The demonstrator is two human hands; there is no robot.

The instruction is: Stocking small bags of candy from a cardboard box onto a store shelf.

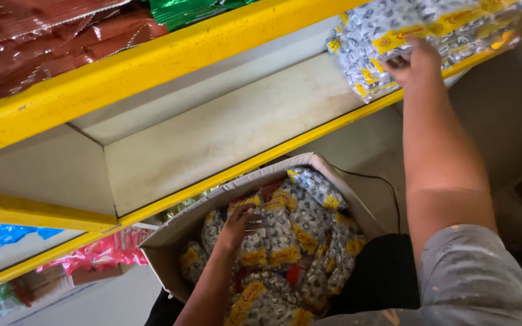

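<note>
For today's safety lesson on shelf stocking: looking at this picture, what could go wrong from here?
1. The packets under the right hand overhang the shelf edge; they might slide off.
2. The box is piled full, and the left hand digs into it, so bags could spill over its rim.
3. A dark cable runs beside the box; it might snag.

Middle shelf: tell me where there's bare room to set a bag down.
The middle shelf is bare from its left wall to the candy bags under the right hand. The box, where the left hand reaches, is crowded.
</note>
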